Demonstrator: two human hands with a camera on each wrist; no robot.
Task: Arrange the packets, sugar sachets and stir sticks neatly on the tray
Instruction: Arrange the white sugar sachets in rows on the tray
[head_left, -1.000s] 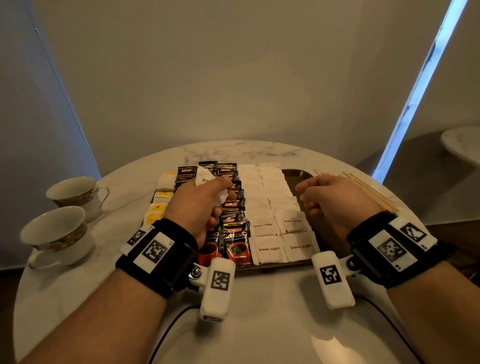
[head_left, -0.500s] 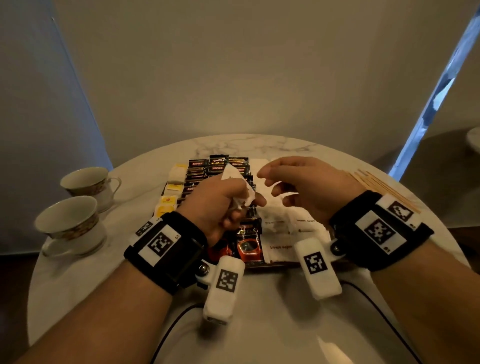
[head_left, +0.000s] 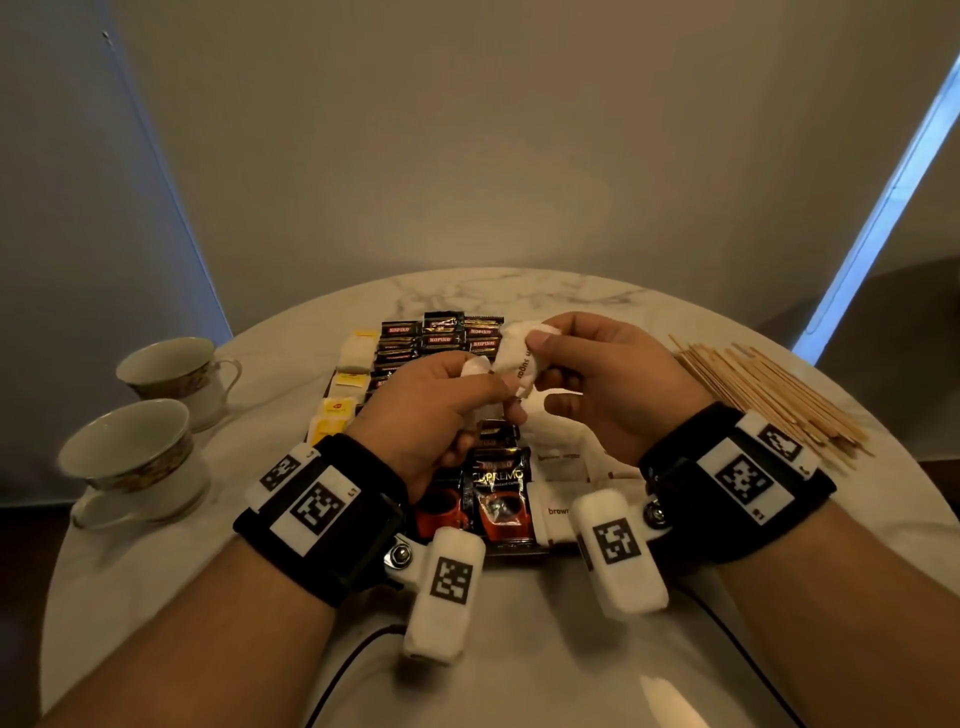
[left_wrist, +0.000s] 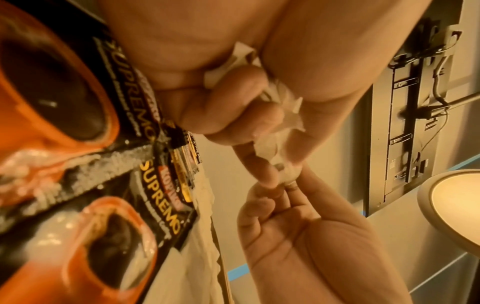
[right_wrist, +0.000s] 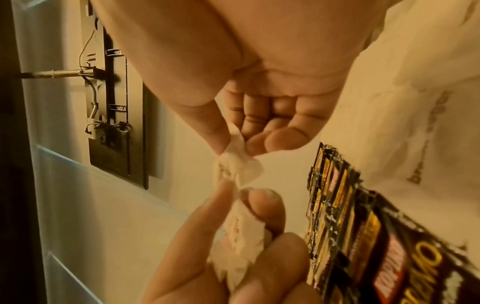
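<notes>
Above the tray (head_left: 519, 550), already filled with rows of packets (head_left: 498, 493), both hands pinch one crumpled sachet (head_left: 519, 358): left hand (head_left: 431, 410), right hand (head_left: 608, 384). Sticks (head_left: 769, 400) remain on the bench (head_left: 519, 649).

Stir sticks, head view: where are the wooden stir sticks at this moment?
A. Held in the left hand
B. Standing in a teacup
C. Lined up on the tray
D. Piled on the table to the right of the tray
D: the wooden stir sticks lie in a loose pile on the marble table, right of the tray, while both hands hold a white sugar sachet.
</notes>
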